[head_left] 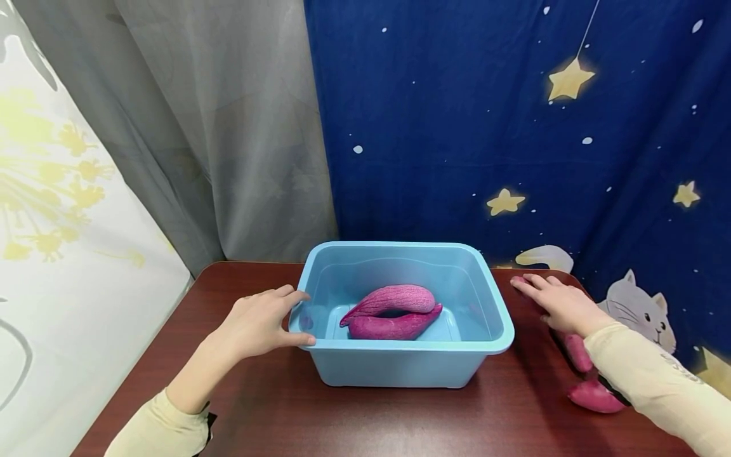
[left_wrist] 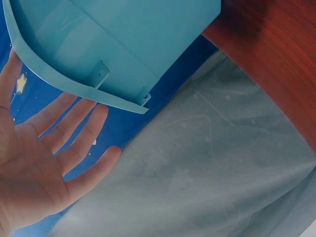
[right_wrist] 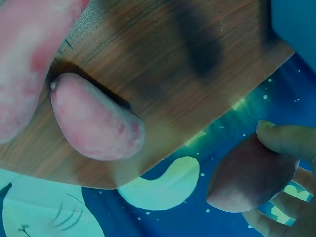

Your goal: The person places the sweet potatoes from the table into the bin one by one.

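A light blue plastic basin [head_left: 400, 365] stands on the table with two purple-pink sweet potatoes, one ridged [head_left: 394, 297] and one smoother [head_left: 388, 327], lying inside. At its left front corner, my left hand [head_left: 257, 320] rests spread fingers and thumb on the rim; the left wrist view shows the fingers [left_wrist: 79, 131] nearly straight. To the basin's right, my right hand [head_left: 556, 304] holds a small sweet potato [right_wrist: 247, 173] between thumb and fingers. Beneath the right forearm lie more sweet potatoes [head_left: 578, 352] [right_wrist: 96, 118], partly hidden by the arm in the head view.
A dark red-brown wooden table [head_left: 274, 406] with rounded far corners bears everything. Behind it hang a grey curtain [head_left: 257, 127] and a blue curtain [head_left: 428, 127] with stars and a cat. White patterned cloth [head_left: 68, 254] hangs on the left.
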`<state>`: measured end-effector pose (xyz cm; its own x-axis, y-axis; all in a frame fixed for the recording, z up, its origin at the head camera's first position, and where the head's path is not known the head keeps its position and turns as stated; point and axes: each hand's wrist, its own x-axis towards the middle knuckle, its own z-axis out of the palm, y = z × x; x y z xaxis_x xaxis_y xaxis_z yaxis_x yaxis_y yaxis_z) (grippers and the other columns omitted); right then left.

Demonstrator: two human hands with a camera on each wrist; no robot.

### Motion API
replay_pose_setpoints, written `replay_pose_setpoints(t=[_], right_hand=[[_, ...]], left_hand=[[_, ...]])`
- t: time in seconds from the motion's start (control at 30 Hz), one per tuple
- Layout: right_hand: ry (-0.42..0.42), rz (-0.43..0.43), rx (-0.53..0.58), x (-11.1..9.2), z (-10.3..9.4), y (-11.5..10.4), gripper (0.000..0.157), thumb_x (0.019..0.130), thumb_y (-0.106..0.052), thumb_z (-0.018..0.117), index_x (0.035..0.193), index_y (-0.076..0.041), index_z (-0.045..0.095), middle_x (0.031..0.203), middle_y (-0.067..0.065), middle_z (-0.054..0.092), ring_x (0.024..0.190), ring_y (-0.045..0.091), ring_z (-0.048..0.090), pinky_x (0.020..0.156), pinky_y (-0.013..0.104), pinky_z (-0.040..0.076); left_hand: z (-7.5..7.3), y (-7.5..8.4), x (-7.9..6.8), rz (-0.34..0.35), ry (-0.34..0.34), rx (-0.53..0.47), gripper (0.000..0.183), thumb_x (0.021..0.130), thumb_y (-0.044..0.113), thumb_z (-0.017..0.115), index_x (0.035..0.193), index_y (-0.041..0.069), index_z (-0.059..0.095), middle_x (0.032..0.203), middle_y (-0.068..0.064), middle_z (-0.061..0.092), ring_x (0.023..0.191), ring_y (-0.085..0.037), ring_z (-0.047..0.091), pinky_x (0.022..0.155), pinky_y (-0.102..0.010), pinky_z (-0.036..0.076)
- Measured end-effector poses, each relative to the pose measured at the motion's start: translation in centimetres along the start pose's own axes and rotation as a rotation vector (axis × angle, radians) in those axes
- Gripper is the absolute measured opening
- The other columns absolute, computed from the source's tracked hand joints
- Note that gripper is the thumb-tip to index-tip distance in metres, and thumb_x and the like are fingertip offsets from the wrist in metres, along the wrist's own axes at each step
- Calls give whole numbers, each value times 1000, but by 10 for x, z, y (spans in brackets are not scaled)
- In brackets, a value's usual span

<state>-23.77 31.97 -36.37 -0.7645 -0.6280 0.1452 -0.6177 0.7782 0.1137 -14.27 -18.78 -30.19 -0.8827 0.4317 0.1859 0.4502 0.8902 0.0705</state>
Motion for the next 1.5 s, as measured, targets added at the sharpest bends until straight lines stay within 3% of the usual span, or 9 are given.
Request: replay_pose_setpoints(t=[0.23, 0.5, 0.97, 1.23, 1.5], right_hand=[[83, -56, -29, 1, -13, -1, 78, 54, 2, 74, 124, -8, 43, 118, 18, 44, 95, 37, 45, 67, 49, 43], [58, -41, -34, -2, -34, -4, 78, 58, 4, 73, 128, -9, 40, 120, 18, 42, 95, 35, 46, 65, 49, 44], [157, -143, -59, -3, -58, -9, 84, 55, 7, 69, 131, -12, 38, 119, 13, 42, 100, 34, 43, 63, 46, 44], [191, -159, -69, -3, -70, -14, 79, 55, 6, 69, 128, -10, 43, 122, 10, 43, 104, 27, 42, 56, 35, 45], [173, -168, -88, -2, -81, -16, 82, 55, 6, 71, 129, -10, 40, 120, 16, 43, 101, 33, 45, 60, 41, 46]], left_hand=[[0, 0, 0, -1, 0, 1, 64, 63, 59, 67, 108, 13, 59, 81, 5, 51, 63, -7, 47, 48, -25, 37], [-1, 0, 1, -9, -9, -3, 64, 63, 58, 67, 108, 13, 59, 81, 5, 51, 64, -7, 47, 49, -26, 37], [-1, 1, 0, -2, -1, 4, 65, 64, 58, 67, 108, 12, 59, 80, 5, 51, 62, -7, 46, 48, -25, 36], [0, 1, 0, -8, -4, 5, 64, 63, 58, 67, 108, 12, 59, 81, 5, 51, 63, -7, 47, 48, -25, 37], [0, 1, 0, -4, -2, 6, 65, 63, 59, 66, 108, 12, 58, 79, 7, 49, 61, -5, 44, 47, -25, 35]])
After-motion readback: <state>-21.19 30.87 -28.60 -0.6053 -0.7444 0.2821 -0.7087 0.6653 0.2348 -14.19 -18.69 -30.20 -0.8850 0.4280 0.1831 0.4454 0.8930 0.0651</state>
